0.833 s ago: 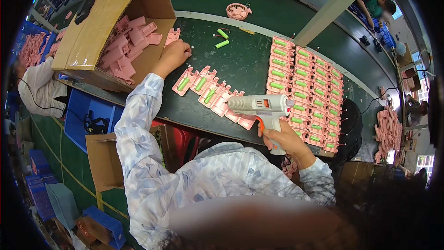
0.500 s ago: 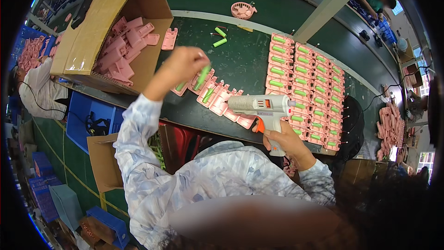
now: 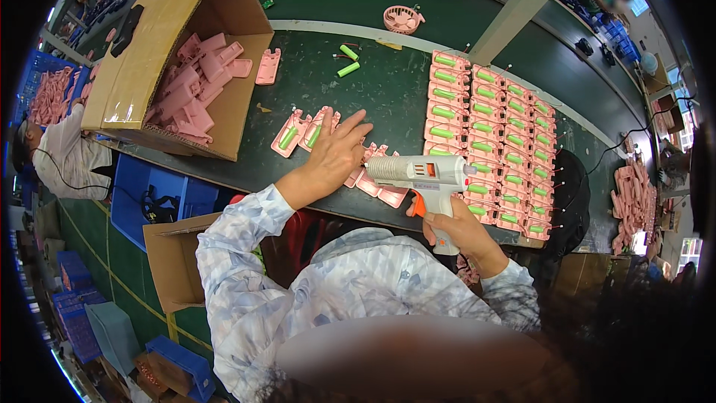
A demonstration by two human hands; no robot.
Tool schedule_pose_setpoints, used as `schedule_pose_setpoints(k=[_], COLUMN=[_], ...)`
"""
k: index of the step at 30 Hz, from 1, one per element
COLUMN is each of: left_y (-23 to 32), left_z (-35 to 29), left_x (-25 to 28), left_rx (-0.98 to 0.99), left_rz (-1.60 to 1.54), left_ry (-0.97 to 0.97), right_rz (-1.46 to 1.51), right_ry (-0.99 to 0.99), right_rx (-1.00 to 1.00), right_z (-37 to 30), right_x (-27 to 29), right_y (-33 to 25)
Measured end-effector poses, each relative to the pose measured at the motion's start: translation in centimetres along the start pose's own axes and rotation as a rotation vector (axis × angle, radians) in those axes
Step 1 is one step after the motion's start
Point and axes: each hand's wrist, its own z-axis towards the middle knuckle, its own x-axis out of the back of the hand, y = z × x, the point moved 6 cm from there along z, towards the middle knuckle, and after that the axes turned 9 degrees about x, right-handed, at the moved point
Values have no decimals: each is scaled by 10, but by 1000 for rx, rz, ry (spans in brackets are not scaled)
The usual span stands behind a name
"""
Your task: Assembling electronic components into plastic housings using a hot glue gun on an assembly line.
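Gripping a glue gun [image 3: 429,172] in the right hand [image 3: 465,228], pointing left, long axis left-to-right, over the nearer pink casings [image 3: 391,193]; spreading the left hand [image 3: 332,158] over farther ones, cannot tell whether gripping.

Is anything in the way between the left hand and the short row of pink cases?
Nothing visible: the left hand is right over the pink cases, hiding some. The glue gun in the right hand overlaps the row's right end, beside the left hand, not under it.
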Motion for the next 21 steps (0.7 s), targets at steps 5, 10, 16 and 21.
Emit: schedule_pose_setpoints(k=[5, 10, 16, 21], left_y=[-9, -47, -95, -129], left_z=[15, 41, 65, 91], left_x=[46, 77, 50, 14], left_rx=[140, 218, 339, 470], left_rz=[-117, -34, -100, -26], left_ry=[0, 197, -43, -246], right_rz=[-26, -46, -56, -43], right_ry=[6, 13, 5, 76], right_rx=[-13, -39, -73, -86], right_z=[3, 13, 9, 4], right_x=[2, -2, -4, -3], right_y=[4, 2, 3, 3])
